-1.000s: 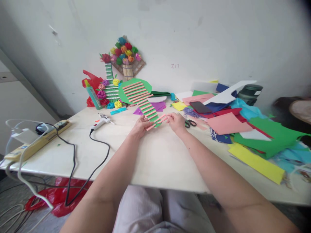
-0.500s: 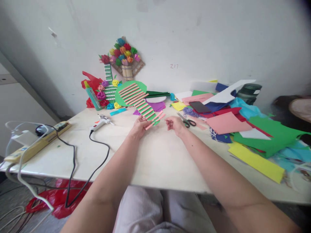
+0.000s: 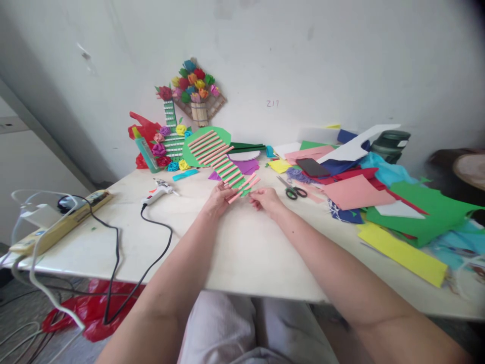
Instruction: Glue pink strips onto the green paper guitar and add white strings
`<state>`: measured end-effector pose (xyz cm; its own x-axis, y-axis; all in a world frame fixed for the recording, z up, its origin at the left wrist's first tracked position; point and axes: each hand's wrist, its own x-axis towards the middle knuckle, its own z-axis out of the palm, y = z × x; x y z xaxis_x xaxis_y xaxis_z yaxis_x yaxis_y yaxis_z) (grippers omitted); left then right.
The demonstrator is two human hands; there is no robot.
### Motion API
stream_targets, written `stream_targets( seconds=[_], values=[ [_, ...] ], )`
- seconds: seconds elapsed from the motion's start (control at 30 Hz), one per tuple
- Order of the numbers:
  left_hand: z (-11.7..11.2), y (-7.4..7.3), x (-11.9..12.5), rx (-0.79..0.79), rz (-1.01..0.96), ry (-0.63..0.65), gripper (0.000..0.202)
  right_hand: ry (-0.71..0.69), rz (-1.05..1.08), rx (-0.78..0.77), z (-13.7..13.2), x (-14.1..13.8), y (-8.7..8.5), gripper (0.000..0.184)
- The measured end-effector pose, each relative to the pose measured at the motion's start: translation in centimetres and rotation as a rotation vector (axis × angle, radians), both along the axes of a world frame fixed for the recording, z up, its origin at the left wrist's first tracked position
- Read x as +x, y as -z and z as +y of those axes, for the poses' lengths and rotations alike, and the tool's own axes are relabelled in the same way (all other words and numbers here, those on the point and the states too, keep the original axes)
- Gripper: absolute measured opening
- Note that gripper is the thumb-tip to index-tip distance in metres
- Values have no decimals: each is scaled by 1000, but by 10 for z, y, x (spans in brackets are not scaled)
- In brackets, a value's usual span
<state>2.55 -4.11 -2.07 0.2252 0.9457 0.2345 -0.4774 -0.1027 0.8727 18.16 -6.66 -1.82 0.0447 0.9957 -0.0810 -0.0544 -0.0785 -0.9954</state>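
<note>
A green paper cutout with a broad rounded end and a narrow neck lies tilted above the table. Rows of pink paper sticks run across it, and some stick out past the neck's edges. My left hand is closed on the near end of the neck, at its left side. On the other side, my right hand has its fingers pinched together at the neck's tip; whatever is between them is too small to make out. Black-handled scissors lie just right of that hand.
A white glue gun with a black cord lies left, near a power strip and a glue bottle. Paper flower crafts stand at the back. Coloured sheets and a phone cover the right side.
My right hand has moved left, from beside the cutout to the tip of its neck. My left hand keeps its hold, and the cutout has hardly moved.
</note>
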Motion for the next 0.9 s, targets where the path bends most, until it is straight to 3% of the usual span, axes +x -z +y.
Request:
stream_targets(
  seconds=[0.13, 0.23, 0.37, 0.63, 0.9],
  values=[
    [-2, -1, -1, 4, 20, 83, 51, 230, 128, 7, 7, 18, -5, 12],
    [-6, -4, -1, -5, 73, 169, 56, 285, 215, 23, 11, 30, -8, 13],
    [-10, -6, 0, 6, 134, 283, 62, 205, 242, 55, 17, 41, -5, 19],
    [-15, -7, 0, 4, 226, 522, 65, -91, 290, 163, 20, 42, -2, 35],
    [-18, -9, 1, -1, 276, 607, 64, -104, 168, 223, 15, 39, -7, 39]
  ],
)
